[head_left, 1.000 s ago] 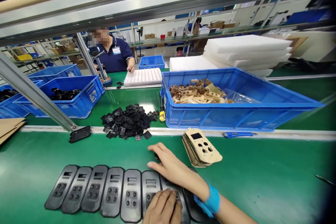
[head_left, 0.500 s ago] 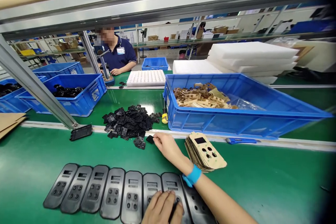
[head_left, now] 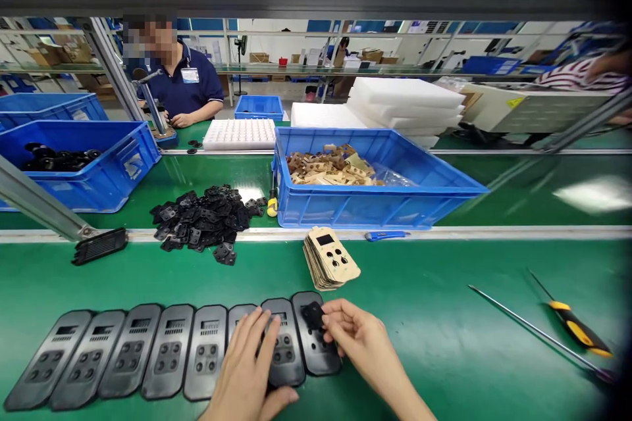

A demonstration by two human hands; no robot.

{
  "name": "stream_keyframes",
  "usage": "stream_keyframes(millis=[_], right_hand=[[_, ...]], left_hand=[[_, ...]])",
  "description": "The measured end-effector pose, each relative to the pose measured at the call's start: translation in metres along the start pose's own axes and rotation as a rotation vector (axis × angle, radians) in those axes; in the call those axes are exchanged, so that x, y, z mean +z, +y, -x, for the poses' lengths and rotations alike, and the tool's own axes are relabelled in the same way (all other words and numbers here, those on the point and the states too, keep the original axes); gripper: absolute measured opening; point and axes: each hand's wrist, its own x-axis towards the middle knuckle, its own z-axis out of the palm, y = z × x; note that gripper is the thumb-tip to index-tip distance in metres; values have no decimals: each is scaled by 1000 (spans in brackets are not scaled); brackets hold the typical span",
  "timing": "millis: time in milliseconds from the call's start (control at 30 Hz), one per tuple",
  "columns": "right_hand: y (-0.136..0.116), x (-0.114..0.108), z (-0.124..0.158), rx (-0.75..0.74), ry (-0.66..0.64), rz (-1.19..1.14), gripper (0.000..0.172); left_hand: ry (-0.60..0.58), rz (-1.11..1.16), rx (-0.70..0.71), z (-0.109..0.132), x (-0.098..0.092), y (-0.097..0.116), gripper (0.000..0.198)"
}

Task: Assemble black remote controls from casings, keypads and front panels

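A row of several black plastic panels [head_left: 129,352] lies along the front of the green bench. My left hand [head_left: 247,358] rests on the right part of the row, fingers stretched out, partly covering some panels. Between my right thumb and fingertips is a small black button pad [head_left: 312,313]. My right hand [head_left: 356,334] holds it over the upper part of the rightmost panel [head_left: 316,360], whose round holes show bare below. The panels to the left have four-button pads seated in them. A pile of loose black button pads [head_left: 207,214] lies farther back on the left.
Behind the panels stands a stack of tan adhesive sheets [head_left: 340,256]. A large blue bin [head_left: 355,207] holds tan scraps. Nearby lie a blue cutter [head_left: 388,235], a yellow-handled screwdriver [head_left: 272,202] and, at right, another screwdriver [head_left: 577,327]. A co-worker [head_left: 185,89] sits across the bench.
My right hand has come back from beside the pile to the rightmost panel, carrying a button pad. My left hand stays on the panels. The view has levelled and turned right.
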Motion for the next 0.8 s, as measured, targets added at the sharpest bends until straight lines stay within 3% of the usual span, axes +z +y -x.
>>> stream_keyframes(millis=[67, 167, 300, 467, 800], right_hand=[[10, -7, 13, 38, 2, 81, 38], [15, -15, 28, -7, 1, 343, 36], [13, -20, 35, -282, 80, 584, 26], [15, -15, 29, -573, -50, 650, 30], [17, -18, 22, -626, -133, 719, 35]], left_hand=[[-5, 14, -19, 0, 0, 0, 88], [-17, -4, -24, 0, -1, 1, 85], [-24, -76, 10, 0, -2, 2, 73], [-13, -125, 47, -1, -3, 2, 67], [-16, -40, -41, -6, -8, -3, 41]])
